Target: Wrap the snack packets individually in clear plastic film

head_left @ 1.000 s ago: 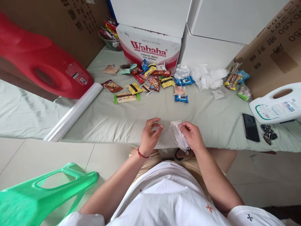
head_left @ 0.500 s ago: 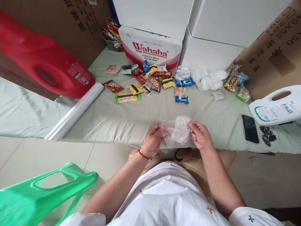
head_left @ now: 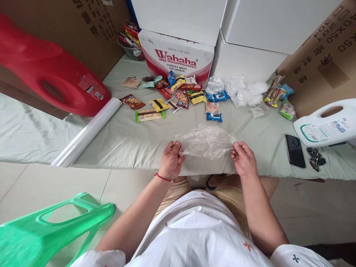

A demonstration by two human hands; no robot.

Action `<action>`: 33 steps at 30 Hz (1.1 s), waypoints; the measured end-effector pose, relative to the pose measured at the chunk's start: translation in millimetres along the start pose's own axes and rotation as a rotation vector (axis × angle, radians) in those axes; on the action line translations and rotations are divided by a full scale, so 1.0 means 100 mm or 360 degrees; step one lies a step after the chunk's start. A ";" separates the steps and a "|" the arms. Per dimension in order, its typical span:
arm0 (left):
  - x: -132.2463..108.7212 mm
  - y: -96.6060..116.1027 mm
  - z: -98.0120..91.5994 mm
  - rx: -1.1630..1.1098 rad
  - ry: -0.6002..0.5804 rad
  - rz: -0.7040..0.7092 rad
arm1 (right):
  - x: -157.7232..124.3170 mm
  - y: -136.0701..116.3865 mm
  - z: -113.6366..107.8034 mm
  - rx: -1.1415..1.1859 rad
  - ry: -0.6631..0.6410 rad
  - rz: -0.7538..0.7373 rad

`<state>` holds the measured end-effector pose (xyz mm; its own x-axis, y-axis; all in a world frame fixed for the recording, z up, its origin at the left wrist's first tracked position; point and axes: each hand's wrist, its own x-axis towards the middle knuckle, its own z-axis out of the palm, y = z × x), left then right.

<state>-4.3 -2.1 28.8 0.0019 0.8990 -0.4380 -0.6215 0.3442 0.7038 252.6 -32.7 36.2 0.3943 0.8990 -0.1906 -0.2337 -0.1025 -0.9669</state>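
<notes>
A thin, clear plastic bag (head_left: 207, 142) is stretched between my two hands above the front of the cloth-covered table (head_left: 133, 141). My left hand (head_left: 171, 157) pinches its left end, and my right hand (head_left: 244, 157) pinches its right end. The plastic looks wrinkled and see-through. Beyond it lie loose wrapped snacks, among them a cookie packet (head_left: 132, 101), a green-ended bar (head_left: 150, 115) and a small blue packet (head_left: 214, 117). Crumpled clear plastic (head_left: 241, 92) is heaped behind my right hand.
A plastic-film roll (head_left: 87, 131) and a red jug (head_left: 55, 70) are at left. A Wahaha carton (head_left: 178, 55) stands behind the snacks. At right are a phone (head_left: 295, 151), keys (head_left: 316, 158) and a white detergent jug (head_left: 328, 124). A green stool (head_left: 55, 222) stands on the floor.
My hands have moved apart, the left one leftward and the right one slightly rightward. The bunched plastic between them is now spread out wide.
</notes>
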 end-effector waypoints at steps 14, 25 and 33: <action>0.08 0.25 -0.13 0.0257 -0.0101 -0.0045 | 0.23 -0.13 -0.43 -0.0706 0.0324 -0.0321; 0.16 0.25 0.03 0.0332 -0.0076 0.0091 | 0.55 -0.14 0.68 -0.1054 -0.0804 -0.0259; 0.15 0.62 -0.13 -0.0001 0.0268 0.0764 | 0.46 -0.42 1.21 -0.0893 -0.0703 -0.0845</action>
<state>-52.8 28.9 58.7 -0.4106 0.8995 -0.1495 -0.5218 -0.0973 0.8475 172.9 64.5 88.5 -0.0790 0.9576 0.2769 0.3982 0.2850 -0.8719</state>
